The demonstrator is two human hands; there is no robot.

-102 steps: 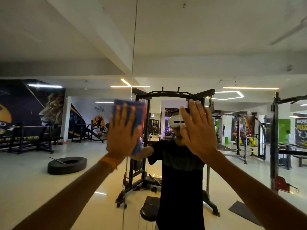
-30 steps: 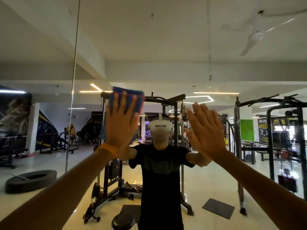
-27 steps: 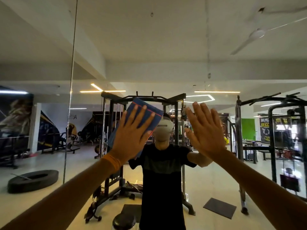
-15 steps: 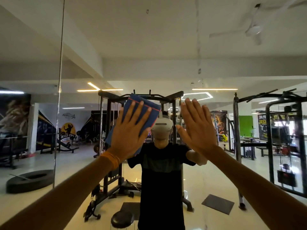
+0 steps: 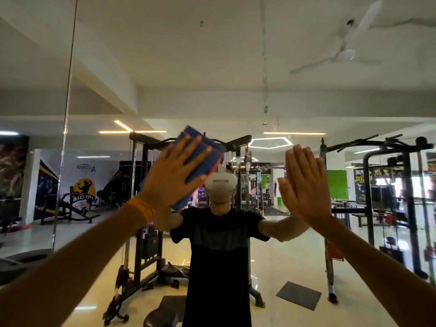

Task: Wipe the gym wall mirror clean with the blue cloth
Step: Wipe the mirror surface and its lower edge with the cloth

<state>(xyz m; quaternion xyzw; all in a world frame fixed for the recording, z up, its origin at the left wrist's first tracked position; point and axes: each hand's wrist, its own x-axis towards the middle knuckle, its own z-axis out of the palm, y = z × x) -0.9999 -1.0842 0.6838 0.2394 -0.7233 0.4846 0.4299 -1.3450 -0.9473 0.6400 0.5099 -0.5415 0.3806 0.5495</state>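
The wall mirror [image 5: 212, 67] fills the whole view and reflects the gym and a person in a black shirt wearing a headset. My left hand [image 5: 172, 178] lies flat with straight fingers on a folded blue cloth [image 5: 207, 159] with red stitching, pressing it against the glass just left of the reflected headset. The cloth is tilted, its top corner leaning right. My right hand [image 5: 304, 185] is raised with straight fingers, palm flat on the glass to the right of the reflection, holding nothing.
A vertical seam [image 5: 67, 119] between mirror panels runs down the left side. The reflection shows a black cable machine [image 5: 146, 208], a rack [image 5: 377, 208] at right, a ceiling fan [image 5: 342, 50] and a floor mat [image 5: 298, 295].
My left hand has slid the cloth right and slightly down across the glass, then a little left, and the cloth has tilted. My right hand stayed flat, shifting slightly. The view has panned right.
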